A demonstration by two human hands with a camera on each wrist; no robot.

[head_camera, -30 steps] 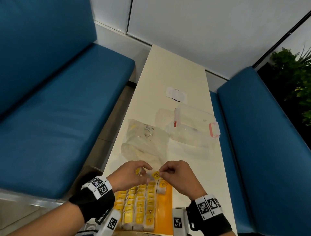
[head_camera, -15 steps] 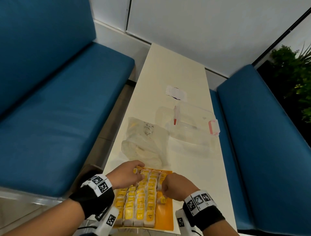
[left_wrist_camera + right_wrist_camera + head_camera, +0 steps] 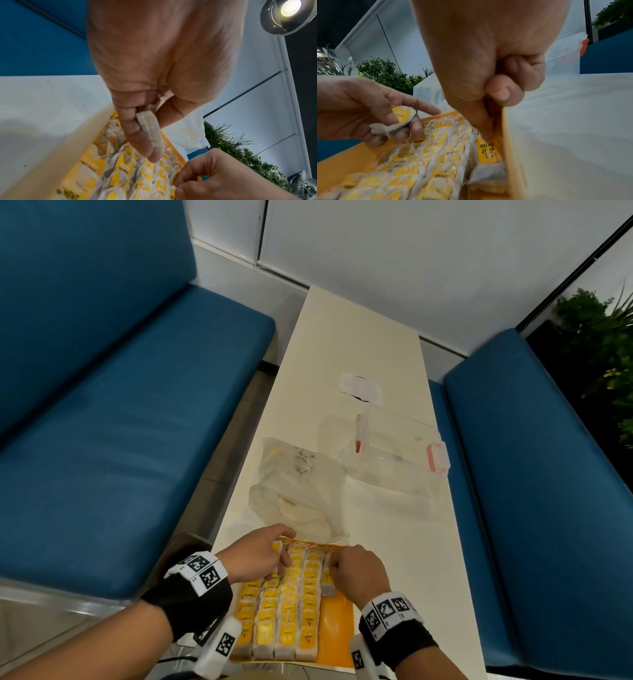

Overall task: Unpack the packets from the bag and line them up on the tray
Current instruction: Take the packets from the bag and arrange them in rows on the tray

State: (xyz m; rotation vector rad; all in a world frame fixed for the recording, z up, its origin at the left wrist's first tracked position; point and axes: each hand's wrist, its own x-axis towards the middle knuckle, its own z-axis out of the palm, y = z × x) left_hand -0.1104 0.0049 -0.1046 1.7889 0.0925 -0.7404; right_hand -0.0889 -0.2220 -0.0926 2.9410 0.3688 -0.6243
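Note:
An orange tray (image 3: 337,631) at the table's near end holds several rows of packets (image 3: 291,607), tea bags with yellow tags. My left hand (image 3: 279,556) hovers over the tray's far left corner and grips a tea bag packet (image 3: 150,128) between thumb and curled fingers, with its index finger pointing out. My right hand (image 3: 337,566) is low over the right-hand column, thumb and forefinger pinching the top of a packet with a "RELAX" tag (image 3: 488,152) that lies on the tray. The clear plastic bag (image 3: 301,491) lies crumpled just beyond the tray; what is inside it is unclear.
A clear lidded box with pink latches (image 3: 394,453) sits right of the bag, a white slip (image 3: 359,386) farther back. Blue benches (image 3: 120,422) flank the narrow cream table (image 3: 394,542). A bare strip runs down the tray's right side.
Both hands came down from in front of the bag to the tray. The right hand carried one packet to the right-hand column; the left kept its own packet.

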